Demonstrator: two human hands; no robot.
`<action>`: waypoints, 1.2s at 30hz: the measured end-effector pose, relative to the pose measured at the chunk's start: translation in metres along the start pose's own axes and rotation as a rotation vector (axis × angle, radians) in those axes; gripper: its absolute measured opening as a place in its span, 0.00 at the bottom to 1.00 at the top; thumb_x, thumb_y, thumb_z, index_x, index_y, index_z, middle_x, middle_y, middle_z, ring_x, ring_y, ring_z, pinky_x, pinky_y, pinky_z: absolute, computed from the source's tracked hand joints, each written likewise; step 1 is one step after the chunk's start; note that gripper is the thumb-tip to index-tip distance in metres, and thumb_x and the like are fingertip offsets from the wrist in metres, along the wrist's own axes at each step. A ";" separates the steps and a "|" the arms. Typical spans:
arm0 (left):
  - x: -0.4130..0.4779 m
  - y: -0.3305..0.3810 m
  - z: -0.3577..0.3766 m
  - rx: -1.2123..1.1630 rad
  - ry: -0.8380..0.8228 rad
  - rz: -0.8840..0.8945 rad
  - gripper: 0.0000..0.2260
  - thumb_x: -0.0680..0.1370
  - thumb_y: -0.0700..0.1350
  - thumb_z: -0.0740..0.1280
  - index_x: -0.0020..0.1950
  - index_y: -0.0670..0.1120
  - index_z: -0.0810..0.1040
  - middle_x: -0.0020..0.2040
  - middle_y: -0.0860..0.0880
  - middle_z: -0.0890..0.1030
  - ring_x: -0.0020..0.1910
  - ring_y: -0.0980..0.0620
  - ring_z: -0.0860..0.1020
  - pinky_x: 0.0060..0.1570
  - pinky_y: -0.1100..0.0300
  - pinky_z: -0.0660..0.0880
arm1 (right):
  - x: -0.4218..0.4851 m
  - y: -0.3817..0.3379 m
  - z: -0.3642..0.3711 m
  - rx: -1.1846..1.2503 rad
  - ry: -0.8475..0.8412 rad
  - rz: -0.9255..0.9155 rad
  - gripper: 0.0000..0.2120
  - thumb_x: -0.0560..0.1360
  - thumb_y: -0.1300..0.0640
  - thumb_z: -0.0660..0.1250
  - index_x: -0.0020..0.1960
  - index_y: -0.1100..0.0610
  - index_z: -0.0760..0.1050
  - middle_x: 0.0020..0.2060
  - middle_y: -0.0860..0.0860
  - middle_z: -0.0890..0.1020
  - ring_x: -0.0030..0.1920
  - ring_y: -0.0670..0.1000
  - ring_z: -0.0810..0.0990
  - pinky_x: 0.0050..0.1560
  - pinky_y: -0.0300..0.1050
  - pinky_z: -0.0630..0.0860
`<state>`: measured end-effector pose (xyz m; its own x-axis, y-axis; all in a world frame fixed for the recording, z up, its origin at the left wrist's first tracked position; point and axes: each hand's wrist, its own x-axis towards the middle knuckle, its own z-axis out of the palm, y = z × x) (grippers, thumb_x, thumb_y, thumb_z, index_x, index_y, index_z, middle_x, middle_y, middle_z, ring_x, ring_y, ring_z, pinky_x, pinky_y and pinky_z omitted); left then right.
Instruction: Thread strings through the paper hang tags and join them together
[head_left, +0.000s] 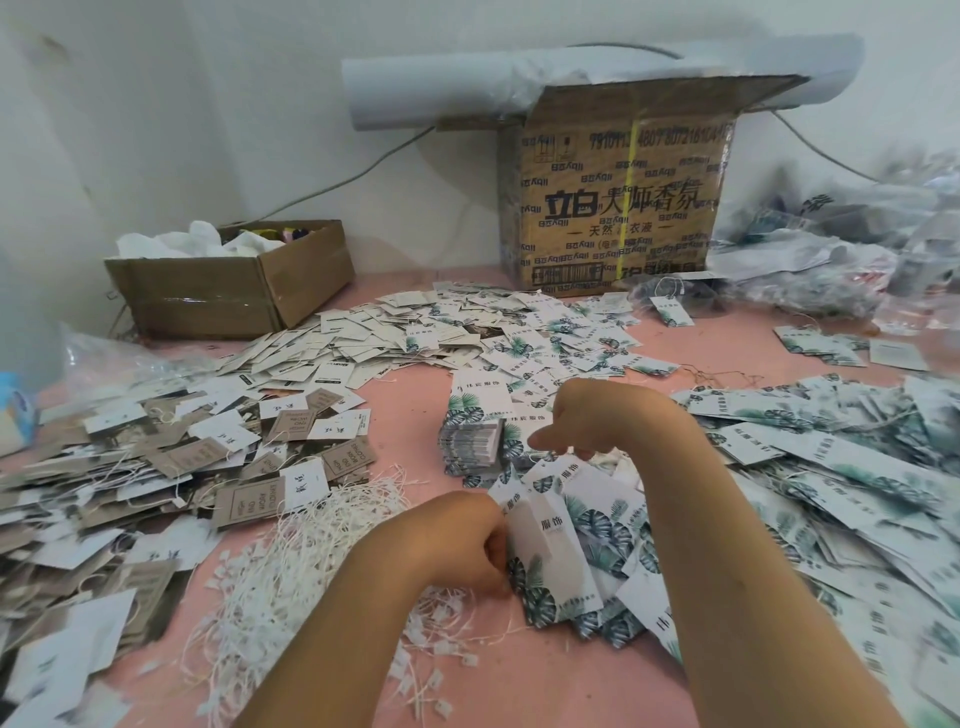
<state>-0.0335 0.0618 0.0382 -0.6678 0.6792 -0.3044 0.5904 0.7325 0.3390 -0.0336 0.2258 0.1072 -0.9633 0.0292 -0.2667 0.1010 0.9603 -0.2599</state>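
Note:
My left hand (467, 540) grips a bunch of white hang tags with green leaf print (550, 545), held upright just above the pink table (405, 410). My right hand (576, 421) hovers above the top of that bunch with curled fingers, pinching at something small there; whether it is a string I cannot tell. A loose heap of white strings with plastic ends (291, 566) lies left of my left hand. A neat stack of leaf tags (470, 441) stands just beyond the bunch.
Grey and white tags (156, 467) spread over the left side, leaf tags (831, 467) over the right, more tags (467, 332) at the back. A small open box (228, 286) and a large printed carton (618, 208) stand by the wall. Plastic bags (831, 249) lie far right.

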 end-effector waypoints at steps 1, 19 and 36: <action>0.000 0.001 0.001 0.011 -0.002 -0.002 0.06 0.72 0.43 0.70 0.46 0.42 0.81 0.39 0.50 0.78 0.36 0.53 0.74 0.33 0.64 0.69 | -0.001 0.000 0.000 0.008 0.004 0.000 0.15 0.76 0.49 0.63 0.38 0.59 0.74 0.28 0.50 0.75 0.27 0.47 0.70 0.28 0.38 0.66; 0.000 -0.002 0.000 0.092 0.060 -0.091 0.05 0.73 0.40 0.68 0.45 0.41 0.82 0.43 0.45 0.82 0.38 0.49 0.76 0.33 0.63 0.69 | -0.003 -0.003 0.002 0.049 0.000 -0.074 0.16 0.77 0.48 0.63 0.35 0.56 0.72 0.28 0.48 0.75 0.27 0.45 0.69 0.25 0.36 0.63; -0.004 -0.003 -0.016 -0.276 0.677 0.067 0.12 0.78 0.41 0.65 0.40 0.56 0.68 0.33 0.55 0.80 0.33 0.63 0.76 0.32 0.69 0.70 | 0.001 -0.014 0.011 0.405 -0.094 -0.341 0.13 0.79 0.57 0.61 0.38 0.58 0.76 0.30 0.50 0.81 0.30 0.47 0.77 0.33 0.37 0.73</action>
<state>-0.0401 0.0566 0.0531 -0.8208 0.4791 0.3110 0.5637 0.5912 0.5768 -0.0331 0.2097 0.1003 -0.9335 -0.3090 -0.1818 -0.1084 0.7266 -0.6784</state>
